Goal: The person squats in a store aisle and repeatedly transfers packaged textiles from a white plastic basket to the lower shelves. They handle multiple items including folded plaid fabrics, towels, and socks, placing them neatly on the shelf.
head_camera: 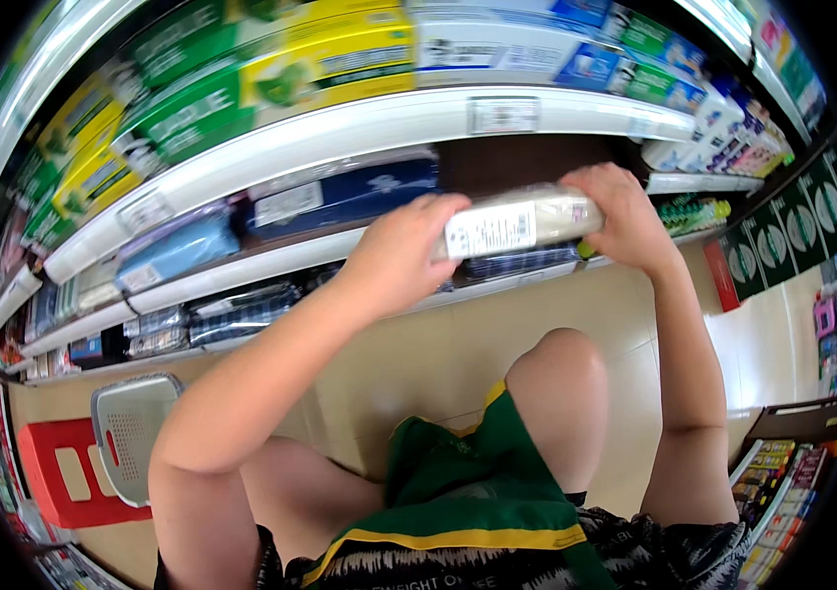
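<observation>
Between my two hands I hold a beige folded textile in clear plastic wrap [564,216], with a white printed label facing up. My left hand [407,247] grips its left end, and my right hand [621,214] grips the right end. It is held level in front of a shelf. Just behind my left hand lies a dark blue wrapped textile pack [359,188] on the shelf. To the right of that pack, a bare brown stretch of shelf board [522,158] shows behind the beige pack. Below my hands, dark plaid wrapped packs [525,259] lie on the lowest shelf.
Green and yellow cartons [315,70] and white and blue cartons [485,51] fill the shelf above, behind a white price rail [389,118]. A light blue wrapped pack [179,251] lies farther left. On the floor at left are a grey basket [138,398] and a red plastic stool [64,472].
</observation>
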`<act>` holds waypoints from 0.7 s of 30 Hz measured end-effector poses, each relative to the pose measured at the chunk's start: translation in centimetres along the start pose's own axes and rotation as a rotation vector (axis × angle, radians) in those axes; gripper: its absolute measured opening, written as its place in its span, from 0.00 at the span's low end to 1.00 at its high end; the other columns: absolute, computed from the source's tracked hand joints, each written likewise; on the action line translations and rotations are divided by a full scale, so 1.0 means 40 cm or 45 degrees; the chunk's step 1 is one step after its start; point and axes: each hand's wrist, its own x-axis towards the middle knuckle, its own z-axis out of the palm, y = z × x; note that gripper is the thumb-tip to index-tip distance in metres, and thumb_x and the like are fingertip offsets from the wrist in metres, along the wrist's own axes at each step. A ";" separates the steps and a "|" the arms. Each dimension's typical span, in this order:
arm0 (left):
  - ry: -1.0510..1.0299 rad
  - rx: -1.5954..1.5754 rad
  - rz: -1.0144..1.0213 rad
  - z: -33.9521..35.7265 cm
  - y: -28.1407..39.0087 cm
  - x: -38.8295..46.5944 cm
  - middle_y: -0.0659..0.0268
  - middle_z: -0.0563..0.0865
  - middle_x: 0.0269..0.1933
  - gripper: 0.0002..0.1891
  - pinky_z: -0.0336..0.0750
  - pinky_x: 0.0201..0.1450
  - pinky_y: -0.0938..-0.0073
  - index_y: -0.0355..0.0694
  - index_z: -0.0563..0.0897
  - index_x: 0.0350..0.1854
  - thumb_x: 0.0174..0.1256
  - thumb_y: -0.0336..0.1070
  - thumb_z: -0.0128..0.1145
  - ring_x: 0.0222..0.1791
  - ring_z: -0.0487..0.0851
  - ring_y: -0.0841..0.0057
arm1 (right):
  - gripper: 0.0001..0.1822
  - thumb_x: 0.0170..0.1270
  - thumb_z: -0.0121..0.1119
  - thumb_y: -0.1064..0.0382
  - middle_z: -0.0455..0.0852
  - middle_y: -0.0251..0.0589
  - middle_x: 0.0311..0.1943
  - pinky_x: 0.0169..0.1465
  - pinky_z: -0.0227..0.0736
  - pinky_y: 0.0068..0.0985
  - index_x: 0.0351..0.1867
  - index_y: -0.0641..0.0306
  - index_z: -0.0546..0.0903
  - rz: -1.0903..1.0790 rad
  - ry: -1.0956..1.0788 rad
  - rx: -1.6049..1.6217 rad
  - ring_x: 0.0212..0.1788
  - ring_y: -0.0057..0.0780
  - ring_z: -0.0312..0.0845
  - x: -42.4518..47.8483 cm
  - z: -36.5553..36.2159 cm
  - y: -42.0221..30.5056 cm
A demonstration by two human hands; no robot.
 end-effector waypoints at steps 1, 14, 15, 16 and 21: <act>-0.005 0.027 0.037 0.024 0.008 0.058 0.53 0.77 0.46 0.25 0.70 0.50 0.67 0.37 0.71 0.49 0.44 0.29 0.60 0.46 0.75 0.56 | 0.26 0.32 0.54 0.73 0.77 0.41 0.41 0.52 0.62 0.34 0.43 0.61 0.74 0.055 0.021 -0.013 0.46 0.42 0.69 -0.013 -0.003 0.054; -0.191 0.596 -0.222 0.155 -0.166 0.420 0.50 0.70 0.57 0.29 0.59 0.61 0.68 0.34 0.65 0.58 0.58 0.47 0.54 0.58 0.66 0.58 | 0.26 0.44 0.54 0.58 0.76 0.54 0.46 0.56 0.63 0.32 0.49 0.65 0.74 0.376 -0.280 -0.283 0.52 0.46 0.69 0.126 0.131 0.413; -0.210 0.634 -0.224 0.160 -0.166 0.421 0.49 0.69 0.57 0.30 0.58 0.61 0.68 0.34 0.65 0.58 0.58 0.47 0.54 0.58 0.66 0.57 | 0.27 0.44 0.55 0.57 0.76 0.55 0.46 0.56 0.63 0.32 0.48 0.66 0.74 0.375 -0.331 -0.257 0.52 0.46 0.69 0.130 0.136 0.413; -0.244 0.679 -0.264 0.165 -0.166 0.421 0.50 0.67 0.59 0.31 0.58 0.61 0.68 0.35 0.65 0.58 0.56 0.48 0.55 0.59 0.64 0.57 | 0.27 0.43 0.55 0.57 0.76 0.55 0.46 0.56 0.63 0.32 0.48 0.66 0.74 0.373 -0.380 -0.231 0.52 0.46 0.69 0.134 0.137 0.415; -0.304 0.664 -0.361 0.165 -0.175 0.413 0.50 0.66 0.60 0.34 0.57 0.62 0.68 0.36 0.63 0.59 0.54 0.50 0.57 0.60 0.63 0.57 | 0.27 0.41 0.58 0.54 0.76 0.52 0.47 0.55 0.64 0.31 0.46 0.66 0.76 0.535 -0.494 -0.025 0.51 0.45 0.70 0.136 0.108 0.411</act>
